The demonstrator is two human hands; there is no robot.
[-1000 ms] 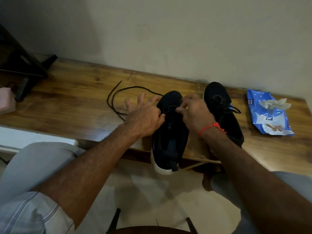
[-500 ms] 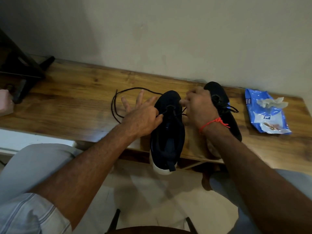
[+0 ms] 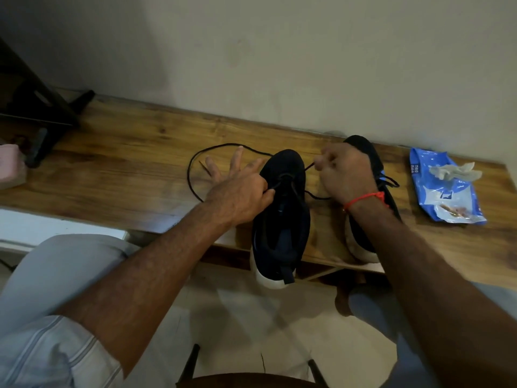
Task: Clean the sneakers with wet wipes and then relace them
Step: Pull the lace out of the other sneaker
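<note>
Wood makes up the long bench [image 3: 117, 175] that sits against a plain pale wall [image 3: 279, 57]. Near the middle of the bench, at about 6 o'clock, a dark sneaker [image 3: 281, 219] lies with its toe pointing to the wall and its white heel hanging over the front edge. The left hand [image 3: 237, 191] rests at the 9 o'clock side of this sneaker — its thumb and first finger pinch the black lace [image 3: 195, 166] right by the top eyelets, while the other fingers are spread out flat over the wood. From there the lace runs out in a big loop on the bench toward 10 o'clock. The right hand [image 3: 342, 170] is at 3 o'clock from the sneaker's toe, curled up and pinching the other end of the lace, which is pulled tight between hand and shoe. A red thread [image 3: 363, 198] is tied around that wrist. Behind the right hand lies the second sneaker [image 3: 372, 169], mostly hidden by the hand and arm. Far out at 3 o'clock sits a blue wipes pack [image 3: 444, 191] with a crumpled wipe [image 3: 454, 171] on top. A dark stand [image 3: 42, 119] is at the bench's 9 o'clock end.
</note>
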